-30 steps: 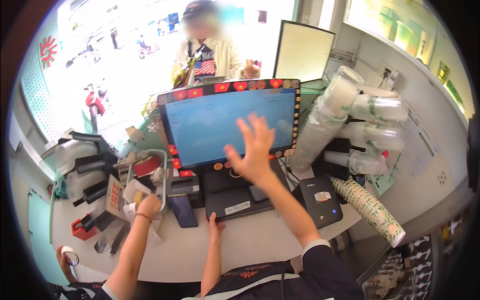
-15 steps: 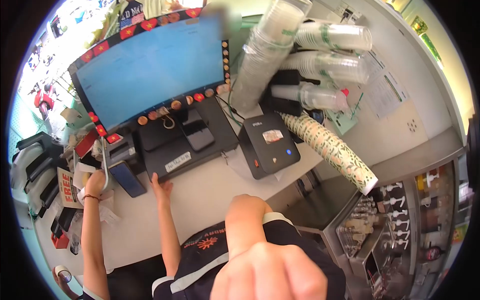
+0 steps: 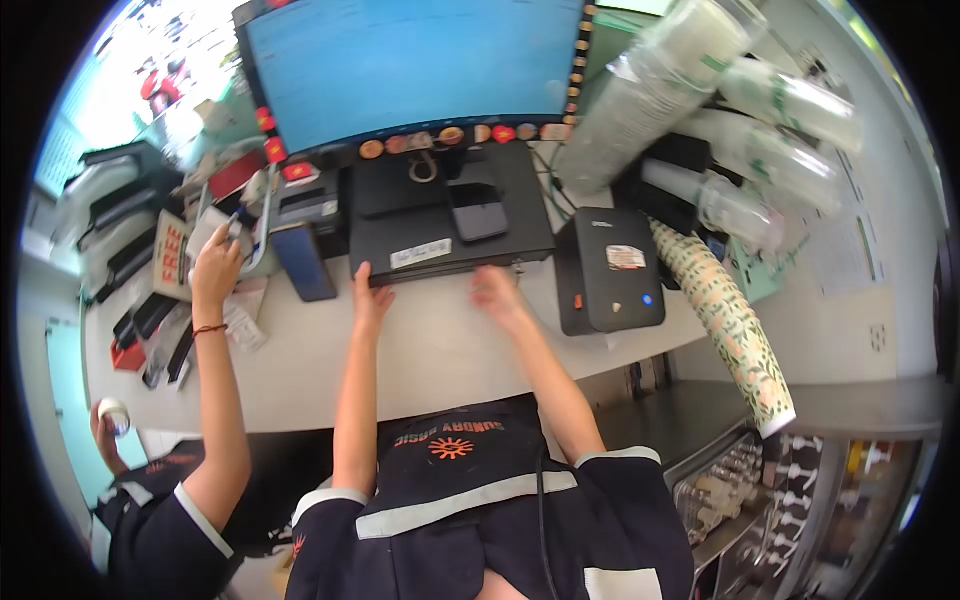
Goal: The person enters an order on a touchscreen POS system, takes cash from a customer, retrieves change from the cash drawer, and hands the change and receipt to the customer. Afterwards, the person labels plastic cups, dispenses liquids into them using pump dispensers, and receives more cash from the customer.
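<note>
In the head view, the person's left hand (image 3: pixel 371 297) is at the front left part of the black cash drawer (image 3: pixel 450 215), its thumb against the front edge and its fingers just below. Its grip is open, with the thumb apart from the fingers. The right hand (image 3: pixel 497 292) is in front of the drawer's right part, near the small keys (image 3: pixel 518 268); it is blurred (the fingers look bent), so I cannot tell whether its grip is open or closed, or whether it touches the drawer.

The cash drawer lies flat on the counter (image 3: pixel 450 350), below the monitor (image 3: pixel 420 75). On its top are a dark smartphone (image 3: pixel 479 212) and, near the front edge, a white label (image 3: pixel 421 254). To its left a blue-screened phone (image 3: pixel 303 262) leans against a small black printer (image 3: pixel 306 207). To its right sits a black device (image 3: pixel 618 285) with a lit blue button, and beyond that a slanting stack of floral paper cups (image 3: pixel 728 325). Clear plastic cups (image 3: pixel 640 110) are stacked behind.

At the far left, a co-worker's hand (image 3: pixel 218 265) reaches by a card reading FREE (image 3: pixel 171 256), near a basket (image 3: pixel 262 240). Another hand (image 3: pixel 104 425) holds a roll of tape (image 3: pixel 117 416).
</note>
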Demonstrator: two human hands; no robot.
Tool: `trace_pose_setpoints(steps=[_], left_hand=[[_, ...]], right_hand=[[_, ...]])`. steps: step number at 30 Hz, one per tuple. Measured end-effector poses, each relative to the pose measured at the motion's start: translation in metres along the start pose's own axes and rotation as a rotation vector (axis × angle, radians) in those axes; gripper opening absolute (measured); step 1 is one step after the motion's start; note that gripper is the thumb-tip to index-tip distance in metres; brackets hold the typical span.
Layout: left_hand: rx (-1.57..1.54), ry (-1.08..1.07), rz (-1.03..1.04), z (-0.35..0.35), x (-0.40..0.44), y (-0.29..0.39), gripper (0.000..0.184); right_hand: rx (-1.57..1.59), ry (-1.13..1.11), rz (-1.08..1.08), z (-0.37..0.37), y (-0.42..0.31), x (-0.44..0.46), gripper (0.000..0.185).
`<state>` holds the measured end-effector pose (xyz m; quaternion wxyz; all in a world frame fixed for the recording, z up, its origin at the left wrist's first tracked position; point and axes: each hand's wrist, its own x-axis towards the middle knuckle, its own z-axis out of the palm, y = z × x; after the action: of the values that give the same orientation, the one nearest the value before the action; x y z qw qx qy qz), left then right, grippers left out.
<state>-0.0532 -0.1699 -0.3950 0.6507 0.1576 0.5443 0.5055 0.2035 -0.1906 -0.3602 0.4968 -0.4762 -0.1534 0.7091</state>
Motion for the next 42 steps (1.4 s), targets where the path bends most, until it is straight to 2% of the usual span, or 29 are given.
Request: trace_pose_setpoints(steps=[1,3,6,9,12,15,19,22,24,25,27,28,30,32,33,34,35,37,39,40,41,42], left_hand=[[0.01,0.011,0.009,0.001,-0.004,0.001,0.095],[0.034,0.026,0.031,0.008,-0.009,0.006,0.095],[0.033,0.002,0.018,0.001,0.002,0.0,0.095],[0.027,-0.021,0.018,0.004,-0.004,0.003,0.096],[0.009,-0.011,0.022,0.012,-0.025,0.013,0.094],[-0.211,-0.141,0.009,-0.017,-0.004,-0.016,0.092],[-0.114,-0.036,0.033,-0.034,-0.054,-0.032,0.07],[0.204,0.128,0.04,-0.048,-0.099,-0.025,0.049],[0.435,0.186,0.438,-0.03,-0.148,0.026,0.035],[0.327,0.211,0.485,-0.008,-0.183,0.07,0.027],[0.012,0.071,0.857,0.02,-0.245,0.135,0.015],[-0.14,-0.091,1.088,0.001,-0.274,0.154,0.033],[-0.419,-0.497,1.587,0.037,-0.334,0.194,0.017],[-0.585,-1.338,1.4,0.056,-0.368,0.202,0.026],[-0.656,-1.747,1.237,0.065,-0.377,0.202,0.032],[-0.343,-1.141,1.793,0.086,-0.377,0.2,0.031],[-0.183,-0.974,1.904,0.081,-0.379,0.198,0.03],[0.131,-0.604,2.103,0.069,-0.384,0.193,0.027],[0.01,-0.54,2.122,0.069,-0.361,0.172,0.011],[-0.048,-0.498,2.128,0.069,-0.348,0.161,0.011],[0.018,-0.546,2.016,0.066,-0.334,0.155,0.01],[0.197,-0.633,1.794,0.056,-0.324,0.152,0.011]], right_hand=[[0.076,-0.004,0.01,-0.031,-0.002,0.025,0.02],[0.34,0.043,0.115,-0.025,-0.017,0.013,0.021],[0.581,-0.015,0.027,-0.028,-0.016,0.003,0.019],[0.466,-0.011,-0.028,-0.045,-0.014,0.017,0.019],[0.156,0.104,-0.123,-0.042,-0.017,0.009,0.018],[0.115,0.137,-0.068,-0.048,-0.01,-0.021,0.018],[0.02,0.155,-0.004,-0.072,0.012,-0.081,0.021],[-0.144,0.223,0.015,-0.086,0.023,-0.115,0.025],[-0.275,0.322,0.058,-0.081,0.018,-0.138,0.033],[-0.585,0.341,0.099,-0.075,0.011,-0.149,0.035],[-1.209,0.345,0.186,-0.065,-0.009,-0.165,0.039],[-1.667,0.222,0.123,-0.069,-0.014,-0.172,0.037],[-1.669,0.101,-0.128,-0.027,-0.036,-0.178,0.029],[-1.574,-0.058,-0.391,0.02,-0.041,-0.168,0.02],[-1.482,-0.154,-0.527,0.039,-0.035,-0.157,0.015],[-1.504,-0.232,-0.649,0.046,-0.019,-0.14,0.014],[-1.516,-0.313,-0.773,0.049,-0.003,-0.126,0.019],[-1.683,-0.264,-0.737,0.056,0.015,-0.118,0.025],[-1.737,-0.258,-0.762,0.059,0.02,-0.114,0.029],[-1.707,-0.283,-0.803,0.056,0.016,-0.115,0.031],[-1.675,-0.309,-0.841,0.052,0.012,-0.117,0.032],[-1.559,-0.364,-0.871,0.046,0.01,-0.121,0.028]])
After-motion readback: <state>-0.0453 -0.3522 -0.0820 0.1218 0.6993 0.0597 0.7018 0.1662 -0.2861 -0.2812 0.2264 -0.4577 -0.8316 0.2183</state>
